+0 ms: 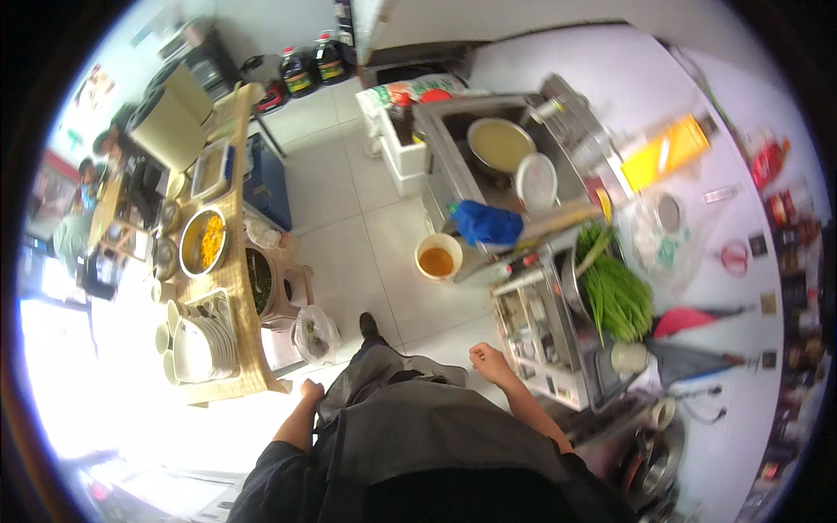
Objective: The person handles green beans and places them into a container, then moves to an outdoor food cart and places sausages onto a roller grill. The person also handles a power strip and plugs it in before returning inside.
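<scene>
My left hand [312, 390] hangs by my left hip with its fingers curled, and nothing shows in it. It is nearest the front corner of a wooden table [252, 366]. My right hand [489, 363] hangs at my other side, its fingers loosely closed and holding nothing visible. Beside it stands a shelved rack [539, 333] with small items inside. A large bundle of leafy greens [614, 287] lies over a metal bowl [570, 274] above that rack. Ahead on the floor is a white bucket [420, 267] of orange-brown liquid. Neither hand touches any of these.
A steel sink [451, 157] holds a basin of cloudy liquid [501, 145]; a blue cloth [487, 222] hangs on its edge. Stacked plates [196, 346] and a bowl of orange pieces [204, 242] sit on the left table. A plastic bag [315, 335] stands beside it.
</scene>
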Demonstrator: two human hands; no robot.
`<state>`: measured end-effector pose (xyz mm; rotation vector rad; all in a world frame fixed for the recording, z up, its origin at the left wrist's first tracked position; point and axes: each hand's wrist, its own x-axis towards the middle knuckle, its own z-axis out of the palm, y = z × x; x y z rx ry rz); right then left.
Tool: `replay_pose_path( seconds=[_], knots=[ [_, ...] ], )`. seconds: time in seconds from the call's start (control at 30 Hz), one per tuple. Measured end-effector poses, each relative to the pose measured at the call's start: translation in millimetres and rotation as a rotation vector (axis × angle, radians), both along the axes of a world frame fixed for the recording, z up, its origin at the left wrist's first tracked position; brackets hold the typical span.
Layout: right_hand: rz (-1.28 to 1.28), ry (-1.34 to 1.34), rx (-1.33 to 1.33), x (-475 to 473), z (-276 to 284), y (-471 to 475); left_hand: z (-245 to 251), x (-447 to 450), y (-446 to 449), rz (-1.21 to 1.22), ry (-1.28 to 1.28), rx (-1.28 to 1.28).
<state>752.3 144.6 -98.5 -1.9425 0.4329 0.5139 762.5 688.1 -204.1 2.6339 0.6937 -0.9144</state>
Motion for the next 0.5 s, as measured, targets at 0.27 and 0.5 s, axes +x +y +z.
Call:
replay_pose_path(
  seconds=[0.27, 0.5],
  knots=[
    [0.693, 0.135, -0.481, 106.9, -76.7, 39.4, -13.6, 133.1, 61.4, 0.170, -0.189, -0.242],
    [0.903, 0.012, -0.343, 196.4, -107.1, 64.4, 24.5, 311.3, 38.1, 0.150, -0.284, -0.480]
  ],
)
